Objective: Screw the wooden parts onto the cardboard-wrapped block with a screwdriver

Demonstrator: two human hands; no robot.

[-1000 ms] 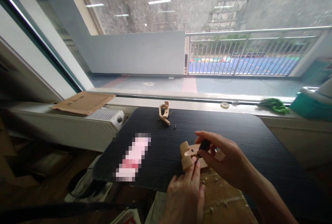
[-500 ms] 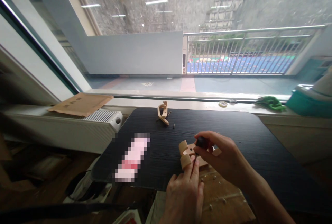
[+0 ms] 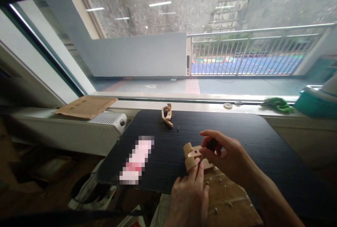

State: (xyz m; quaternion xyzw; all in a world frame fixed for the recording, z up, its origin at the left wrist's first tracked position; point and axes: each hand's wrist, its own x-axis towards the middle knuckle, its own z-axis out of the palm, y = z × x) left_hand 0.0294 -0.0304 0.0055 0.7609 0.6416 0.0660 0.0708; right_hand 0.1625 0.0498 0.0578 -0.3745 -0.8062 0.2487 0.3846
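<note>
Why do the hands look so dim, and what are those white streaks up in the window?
In the head view, bright daylight behind the window leaves the left hand and right hand dim; the white streaks look like lamp reflections; the floor at lower left sinks into shadow.

The place is looking like a small woodworking spot by a large window (image 3: 163,20): on a black table (image 3: 223,121) a wooden hook (image 3: 169,113) is lying near a metal pin (image 3: 178,128), and the right hand (image 3: 226,149) is holding a dark tool (image 3: 211,145) at a shaped wooden piece (image 3: 191,164), beside a worn, studded board (image 3: 226,195). A radiator (image 3: 107,117) and a sill (image 3: 200,106) are showing a room indoors, while a railing (image 3: 247,34) and blue ground (image 3: 223,66) are appearing outside, the building's kind staying unclear.
</note>
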